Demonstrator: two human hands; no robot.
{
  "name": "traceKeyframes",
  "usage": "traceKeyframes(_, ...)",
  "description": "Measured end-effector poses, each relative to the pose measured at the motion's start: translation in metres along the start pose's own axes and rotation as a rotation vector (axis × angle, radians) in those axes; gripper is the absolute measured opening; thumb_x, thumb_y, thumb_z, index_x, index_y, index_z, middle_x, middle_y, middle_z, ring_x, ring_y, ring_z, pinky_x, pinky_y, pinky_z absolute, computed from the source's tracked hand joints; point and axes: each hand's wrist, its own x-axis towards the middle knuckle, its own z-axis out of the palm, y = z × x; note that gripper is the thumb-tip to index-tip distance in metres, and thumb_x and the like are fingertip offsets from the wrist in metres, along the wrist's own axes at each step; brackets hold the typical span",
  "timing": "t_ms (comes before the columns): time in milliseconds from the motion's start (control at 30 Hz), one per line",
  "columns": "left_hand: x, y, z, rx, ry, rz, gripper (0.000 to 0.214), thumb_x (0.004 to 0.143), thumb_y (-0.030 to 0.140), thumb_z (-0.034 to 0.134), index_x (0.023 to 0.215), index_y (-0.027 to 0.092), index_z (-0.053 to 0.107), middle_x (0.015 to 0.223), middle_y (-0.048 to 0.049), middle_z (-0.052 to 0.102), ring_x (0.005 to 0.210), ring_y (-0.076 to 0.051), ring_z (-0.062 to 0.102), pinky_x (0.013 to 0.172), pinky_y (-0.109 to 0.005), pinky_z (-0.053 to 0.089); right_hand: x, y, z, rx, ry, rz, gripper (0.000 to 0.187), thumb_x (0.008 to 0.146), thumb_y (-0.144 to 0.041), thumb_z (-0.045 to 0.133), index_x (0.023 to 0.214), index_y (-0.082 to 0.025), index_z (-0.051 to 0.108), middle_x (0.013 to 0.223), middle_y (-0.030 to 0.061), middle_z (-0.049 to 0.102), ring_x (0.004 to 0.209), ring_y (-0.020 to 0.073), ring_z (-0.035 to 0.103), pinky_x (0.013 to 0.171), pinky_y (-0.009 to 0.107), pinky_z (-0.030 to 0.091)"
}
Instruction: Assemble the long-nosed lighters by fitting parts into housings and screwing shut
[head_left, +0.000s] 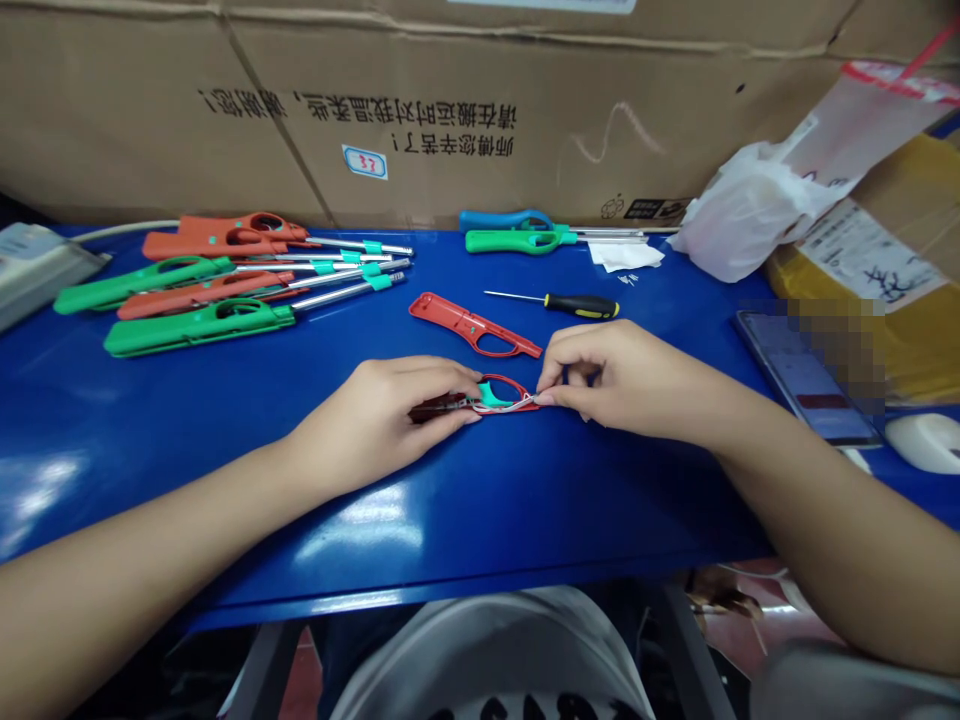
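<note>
An opened red gas lighter handle (513,379) lies on the blue table, its green trigger (492,397) and a thin white tube or wire (512,407) exposed. My left hand (379,415) is closed around the handle's left part, covering much of it. At the other end, my right hand (626,380) pinches the white tube or wire near the tip of the handle with thumb and forefinger. Just behind lies the loose red half-shell (466,324), inner side up. Beyond that rests a black and yellow screwdriver (581,305).
Several red and green lighters (202,325) are piled at the left, near a power strip (41,265). Blue (499,220) and green (510,241) lighters lie at the back beside white paper (626,255). A phone (806,380), mouse (926,442) and bagged cup (750,215) stand right. A cardboard box (420,60) walls the back.
</note>
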Motion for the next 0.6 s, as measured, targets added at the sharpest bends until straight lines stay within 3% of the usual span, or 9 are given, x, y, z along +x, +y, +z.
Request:
traceKeyframes(167, 0.0009, 0.0001, -0.0001, -0.027, -0.002, -0.006, 0.012, 0.096, 0.022, 0.068, 0.106, 0.018, 0.074, 0.109, -0.0060, 0.079, 0.099, -0.016, 0.076, 0.090, -0.023, 0.058, 0.0058, -0.0037, 0.0035, 0.156, -0.063, 0.244, 0.013, 0.082, -0.019, 0.074, 0.076, -0.020, 0.063, 0.048, -0.0123, 0.044, 0.041, 0.0059, 0.036, 0.048, 0.023, 0.030)
traceKeyframes(467, 0.0016, -0.0005, 0.0011, -0.013, -0.009, 0.026, 0.010, 0.096, 0.019, 0.069, 0.104, 0.017, 0.075, 0.109, -0.0045, 0.077, 0.100, -0.013, 0.074, 0.091, -0.020, 0.056, 0.0054, -0.0002, 0.0032, 0.125, -0.030, 0.234, 0.015, 0.079, -0.026, 0.078, 0.086, -0.018, 0.068, 0.050, -0.0118, 0.044, 0.043, 0.0061, 0.037, 0.048, 0.023, 0.031)
traceKeyframes(600, -0.0008, -0.0005, 0.0025, 0.032, 0.021, 0.063, 0.009, 0.095, 0.018, 0.069, 0.100, 0.017, 0.077, 0.111, -0.0058, 0.077, 0.101, -0.013, 0.075, 0.092, -0.019, 0.057, 0.0045, -0.0005, 0.0057, 0.169, -0.056, 0.131, 0.006, 0.083, -0.022, 0.071, 0.088, -0.018, 0.069, 0.057, -0.0089, 0.048, 0.048, 0.0066, 0.040, 0.048, 0.022, 0.032)
